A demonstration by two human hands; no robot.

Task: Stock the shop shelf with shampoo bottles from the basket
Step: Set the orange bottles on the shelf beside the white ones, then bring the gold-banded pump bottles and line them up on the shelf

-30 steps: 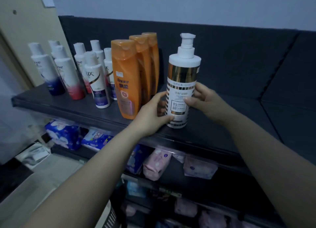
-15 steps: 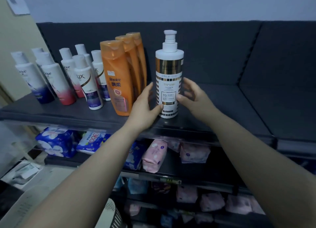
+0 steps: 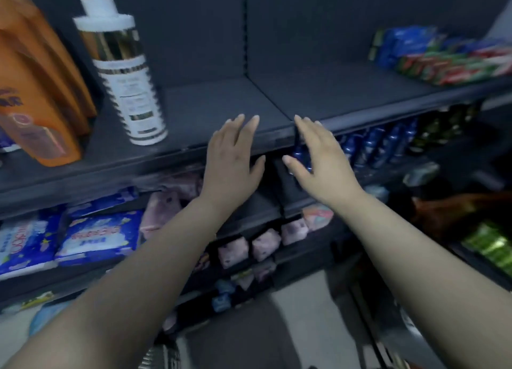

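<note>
Pump bottle (image 3: 124,72) stands upright on the dark matte shelf (image 3: 221,100), long axis vertical, pump head up, nozzle cut off at the frame top. It's a glossy white cylinder with a shiny gold band and a striped label. It sits just right of the flat-sided orange bottles (image 3: 36,91). Left hand (image 3: 232,152) and right hand (image 3: 318,155) are both empty, fingers straight, palms down at the shelf's front edge, apart from the bottle. Soft blue packs (image 3: 97,233) lie on the shelf below.
</note>
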